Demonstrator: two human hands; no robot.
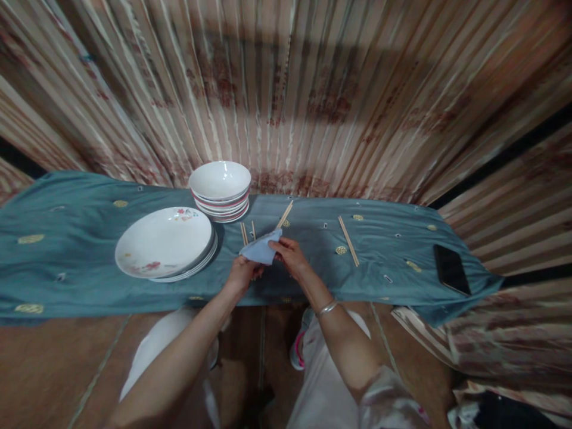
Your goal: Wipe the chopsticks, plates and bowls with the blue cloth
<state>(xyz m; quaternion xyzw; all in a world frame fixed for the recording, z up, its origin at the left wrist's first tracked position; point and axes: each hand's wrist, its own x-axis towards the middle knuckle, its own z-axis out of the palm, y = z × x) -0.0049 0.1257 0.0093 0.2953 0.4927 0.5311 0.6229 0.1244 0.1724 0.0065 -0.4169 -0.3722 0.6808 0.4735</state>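
A light blue cloth [261, 248] is stretched between my two hands above the table. My left hand [241, 278] is closed at its lower left end. My right hand [289, 256] pinches its right edge between thumb and fingers. A pair of chopsticks [286, 213] sticks out past the cloth's upper edge, slanting up to the right. Their lower part is hidden by the cloth, so I cannot tell which hand grips them. Just beyond the cloth's left end more chopsticks [243, 232] lie on the table, partly covered. Another pair of chopsticks [348, 241] lies to the right of my right hand.
A teal patterned tablecloth [393, 238] covers the long narrow table. On the left stand a stack of large floral plates [163, 244] and, behind it, a stack of white bowls [220, 182]. A black phone [450, 268] lies near the right end. Pleated curtains [286, 89] hang behind.
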